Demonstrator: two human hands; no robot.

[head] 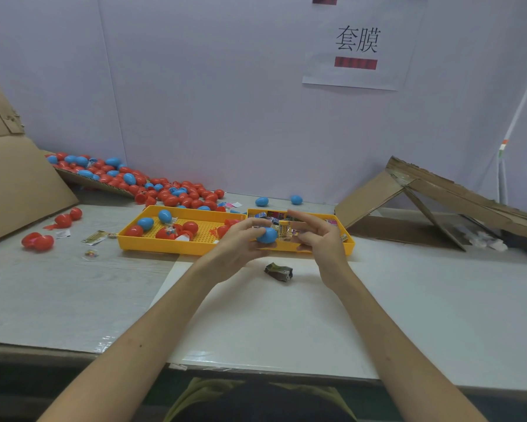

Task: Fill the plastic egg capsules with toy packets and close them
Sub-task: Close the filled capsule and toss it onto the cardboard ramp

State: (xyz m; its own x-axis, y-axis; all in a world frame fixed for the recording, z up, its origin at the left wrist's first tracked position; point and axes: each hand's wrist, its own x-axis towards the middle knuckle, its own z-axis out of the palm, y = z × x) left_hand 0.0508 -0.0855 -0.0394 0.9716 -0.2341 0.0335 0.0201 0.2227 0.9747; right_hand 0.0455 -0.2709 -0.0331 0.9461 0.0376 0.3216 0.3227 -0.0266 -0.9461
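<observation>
**One capsule in hand, a heap left to fill**

The bench (408, 300) carried a heap of red and blue egg capsules (134, 181) at far left, so most of the work probably remained. Two yellow trays sat side by side: the left tray (164, 245) held a few capsules, some open, and the right tray (349, 242) held packets. Above them the left hand (240, 239) had its grip closed round a blue egg capsule (267, 235), not yet shut. The right hand (320, 239) pinched a toy packet (285, 231) against it.

One wide-angle head-worn view looks forward and down across the table (408, 315) to the wall (225, 86); left hand (240, 239) and right hand (320, 240) sit close, centre frame.
</observation>
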